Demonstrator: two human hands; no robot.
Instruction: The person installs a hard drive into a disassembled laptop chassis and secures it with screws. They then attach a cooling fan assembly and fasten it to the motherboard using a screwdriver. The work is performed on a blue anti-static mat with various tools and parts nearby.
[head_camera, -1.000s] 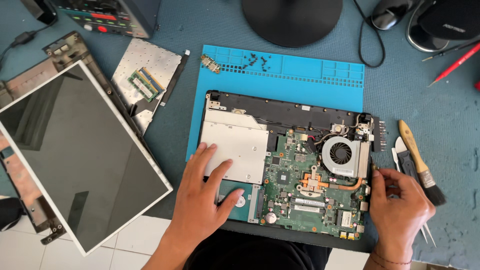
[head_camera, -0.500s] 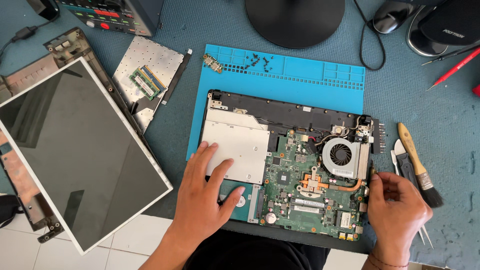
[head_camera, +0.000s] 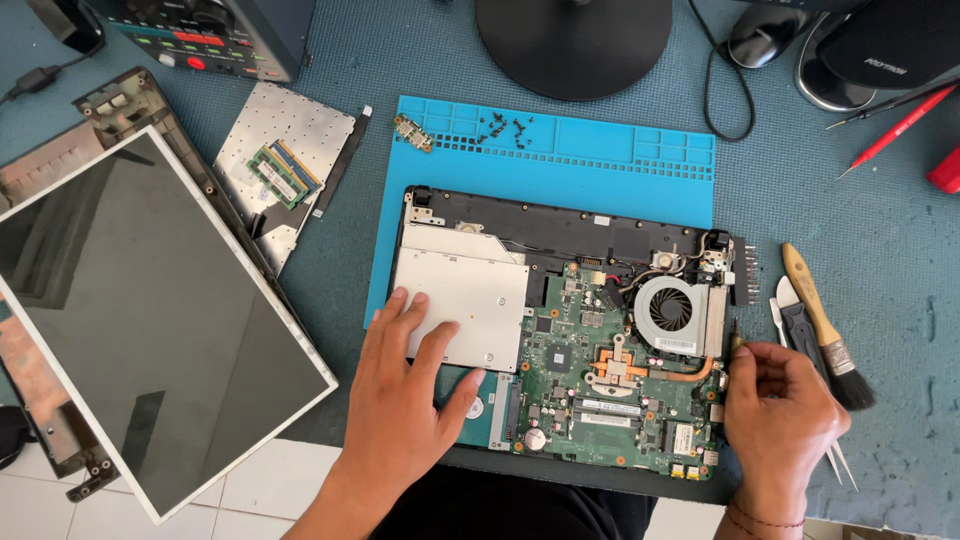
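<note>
Opened laptop base (head_camera: 560, 350) lies at the centre of the surface (head_camera: 880, 280), on a blue mat (head_camera: 560, 150). The left hand (head_camera: 405, 400), at 7 o'clock, rests flat with fingers spread on the silver drive (head_camera: 465, 300). The right hand (head_camera: 780, 415), at 4 o'clock, pinches a thin tool (head_camera: 735, 335) at the base's right edge. The bare green board (head_camera: 610, 400) looks stiff but fragile: better gripped by the black frame edges. A brush (head_camera: 820, 325) lies at 3 o'clock, loose screws (head_camera: 500, 127) at 12.

Blue-grey felt desk (head_camera: 880, 250); white tiled floor (head_camera: 250, 480)

Right hand (head_camera: 780, 410) slightly lower and closer along the laptop base's (head_camera: 560, 225) right edge.
</note>
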